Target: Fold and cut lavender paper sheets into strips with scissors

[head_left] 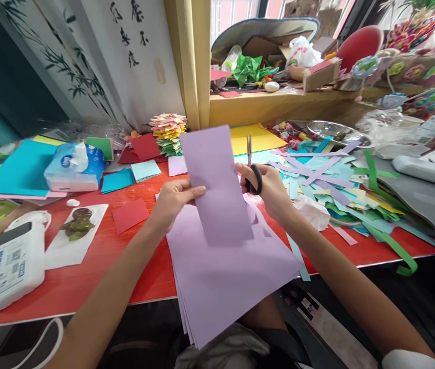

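A purple paper strip [217, 189] stands raised in front of me, its lower end over a stack of larger purple sheets [229, 287]. My left hand [175, 202] pinches its left edge between thumb and fingers. My right hand [269, 187] grips scissors [255, 177] with black handles, the blades pointing up and away. The right thumb touches the strip's right edge. The purple stack lies partly on the red table and juts over its front edge towards my lap.
Left are a tissue pack [75, 166], blue paper squares [118, 180], a red square [130, 215] and a white device [10, 266]. Paper offcuts [329, 179] pile up at right beside a metal bowl [338, 134]. A folded-paper stack [168, 134] and yellow sheet [256, 138] lie behind.
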A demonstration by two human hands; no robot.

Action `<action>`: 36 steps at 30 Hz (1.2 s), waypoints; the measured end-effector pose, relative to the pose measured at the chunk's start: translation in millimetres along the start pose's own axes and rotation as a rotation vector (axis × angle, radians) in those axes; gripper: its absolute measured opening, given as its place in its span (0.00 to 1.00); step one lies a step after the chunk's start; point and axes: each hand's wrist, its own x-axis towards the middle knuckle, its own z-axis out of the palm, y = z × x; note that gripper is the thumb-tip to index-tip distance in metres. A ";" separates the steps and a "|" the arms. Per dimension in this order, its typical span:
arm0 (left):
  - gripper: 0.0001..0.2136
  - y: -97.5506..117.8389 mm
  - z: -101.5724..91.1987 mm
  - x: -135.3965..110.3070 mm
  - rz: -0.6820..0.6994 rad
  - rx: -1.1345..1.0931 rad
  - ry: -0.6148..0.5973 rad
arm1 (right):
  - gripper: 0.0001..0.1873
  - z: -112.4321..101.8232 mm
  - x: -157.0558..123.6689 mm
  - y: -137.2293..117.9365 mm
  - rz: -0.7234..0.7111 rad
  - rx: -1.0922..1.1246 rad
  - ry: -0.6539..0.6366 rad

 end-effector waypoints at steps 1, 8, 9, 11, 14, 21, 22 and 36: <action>0.11 1.7 -3.8 1.8 0.038 -0.055 0.065 | 0.20 -1.6 3.0 0.7 0.004 -0.037 0.003; 0.03 11.2 -27.4 9.5 0.161 -0.428 0.309 | 0.25 1.7 5.1 15.2 -0.022 -0.541 -0.320; 0.03 11.9 -27.7 9.3 0.160 -0.434 0.312 | 0.29 5.0 1.7 17.3 -0.039 -0.602 -0.368; 0.03 12.6 -26.7 8.2 0.150 -0.422 0.333 | 0.32 11.7 -5.2 19.6 -0.082 -0.698 -0.437; 0.03 12.5 -24.3 6.9 0.131 -0.393 0.365 | 0.22 16.7 -10.3 18.2 -0.170 -0.807 -0.446; 0.02 12.8 -23.0 7.7 0.127 -0.473 0.292 | 0.17 -7.3 2.5 23.1 0.048 -1.237 -0.200; 0.02 12.7 -22.8 7.9 0.123 -0.485 0.285 | 0.18 -10.3 3.2 25.5 0.099 -1.242 -0.221; 0.10 -8.7 -15.4 10.8 -0.063 -0.348 0.101 | 0.23 -14.1 2.2 37.6 0.041 -1.421 -0.210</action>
